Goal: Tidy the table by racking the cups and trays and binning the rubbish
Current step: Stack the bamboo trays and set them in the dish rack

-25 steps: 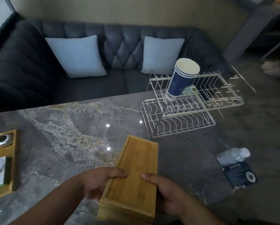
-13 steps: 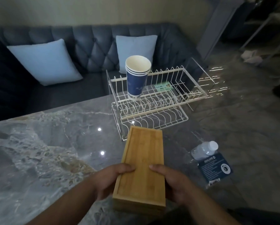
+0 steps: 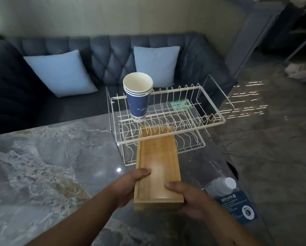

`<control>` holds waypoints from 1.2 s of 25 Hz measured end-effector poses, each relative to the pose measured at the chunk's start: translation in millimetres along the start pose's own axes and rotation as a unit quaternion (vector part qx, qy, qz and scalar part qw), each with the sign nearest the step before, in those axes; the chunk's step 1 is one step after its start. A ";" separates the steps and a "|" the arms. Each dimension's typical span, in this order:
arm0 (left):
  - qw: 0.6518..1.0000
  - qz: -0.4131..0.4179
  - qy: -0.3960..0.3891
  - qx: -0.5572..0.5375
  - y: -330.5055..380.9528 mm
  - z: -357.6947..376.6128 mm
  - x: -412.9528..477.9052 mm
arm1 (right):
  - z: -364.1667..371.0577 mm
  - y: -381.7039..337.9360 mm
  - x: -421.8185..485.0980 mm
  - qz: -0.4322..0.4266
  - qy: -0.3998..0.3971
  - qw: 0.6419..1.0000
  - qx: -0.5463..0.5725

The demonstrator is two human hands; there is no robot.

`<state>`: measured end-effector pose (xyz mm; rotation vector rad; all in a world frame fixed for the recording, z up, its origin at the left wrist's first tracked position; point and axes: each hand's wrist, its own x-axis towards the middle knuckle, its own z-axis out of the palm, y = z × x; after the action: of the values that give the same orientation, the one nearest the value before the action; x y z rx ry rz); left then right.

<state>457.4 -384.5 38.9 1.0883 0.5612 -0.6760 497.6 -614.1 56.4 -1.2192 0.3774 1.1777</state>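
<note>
Your left hand (image 3: 129, 188) and right hand (image 3: 189, 201) both hold the bamboo tray (image 3: 157, 167): each grip is closed on its near end, thumbs lying on the inner floor and fingers wrapped under the sides, the left a little farther forward than the right. The tray points away from you, open side up, its far end pushed in under the top wire frame of the white dish rack (image 3: 210, 121) and above the rack's lower tier; whether it rests on the lower wires you cannot tell from here. The rack stands on the far edge of the grey marble desk (image 3: 42, 166). In the left part of its upper tier a stack of blue paper cups (image 3: 138, 102) stands mouth up, tilted slightly. A small green card (image 3: 180, 105) lies toward the right of that tier. On the desk just beside your right hand lies a clear plastic bottle (image 3: 221, 186) with a white cap, on its side, and a dark blue printed leaflet (image 3: 237, 206) touches or overlaps it. Behind the desk runs a dark tufted sofa (image 3: 104, 55) with two pale blue cushions (image 3: 60, 73).
</note>
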 end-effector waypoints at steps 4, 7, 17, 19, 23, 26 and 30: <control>0.997 -0.036 0.007 0.069 -4.5 -9.1 8.5 | -11.5 -29.9 26.8 0.007 0.009 0.998 -0.069; 0.998 -0.018 0.033 0.051 -2.6 -10.7 17.5 | -15.2 -54.8 49.9 0.005 0.002 0.994 -0.106; 0.986 0.039 0.158 -0.042 25.7 -17.6 58.8 | -18.9 -119.0 120.4 0.031 0.000 0.983 -0.183; 0.986 0.026 0.160 -0.045 27.4 -23.8 64.7 | -20.0 -121.4 129.1 0.039 0.004 0.980 -0.197; 0.987 0.007 0.161 -0.025 31.3 -31.2 72.2 | -20.8 -118.8 141.5 0.031 0.007 0.981 -0.193; 0.984 0.002 0.175 -0.022 33.6 -30.4 77.1 | -20.6 -115.8 144.3 0.020 0.023 0.983 -0.179; 0.976 -0.012 0.217 0.022 36.6 -27.5 78.7 | -20.8 -111.7 143.2 0.001 0.070 0.982 -0.174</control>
<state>535.0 -364.9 -4.6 1.2825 0.9374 -0.4724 657.8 -549.5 -3.3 -1.6116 0.2827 1.1948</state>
